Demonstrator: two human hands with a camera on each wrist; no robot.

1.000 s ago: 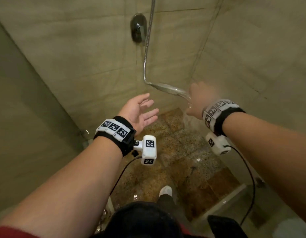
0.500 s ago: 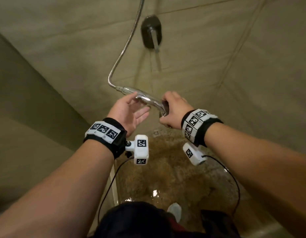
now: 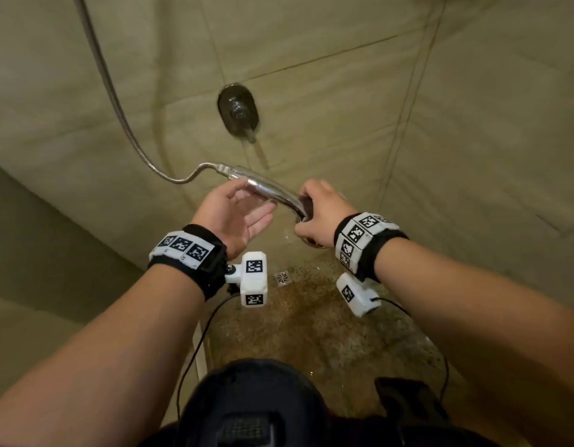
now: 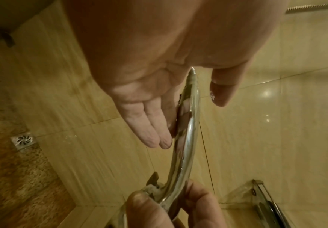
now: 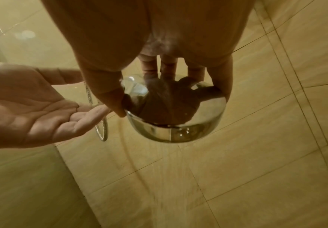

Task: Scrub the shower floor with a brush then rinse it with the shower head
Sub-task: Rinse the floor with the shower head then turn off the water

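The chrome shower head (image 3: 269,188) hangs level in front of the tiled wall, its metal hose (image 3: 118,101) looping up to the left. My right hand (image 3: 316,217) grips the round spray end (image 5: 174,111), fingers curled over its top. Water streaks fall from it toward the floor. My left hand (image 3: 243,209) lies palm up under the handle (image 4: 188,123), fingers straight, with the handle running between thumb and fingers. The brown speckled shower floor (image 3: 327,333) is wet. No brush is in view.
A dark wall valve (image 3: 237,111) sits above the hands. A square floor drain (image 3: 283,277) lies at the foot of the wall. A glass corner shelf (image 4: 260,199) is mounted on the right wall. Beige tiled walls enclose the stall on both sides.
My right hand has carried the shower head left toward the middle of the stall. My left hand has come up under the handle and now touches it.
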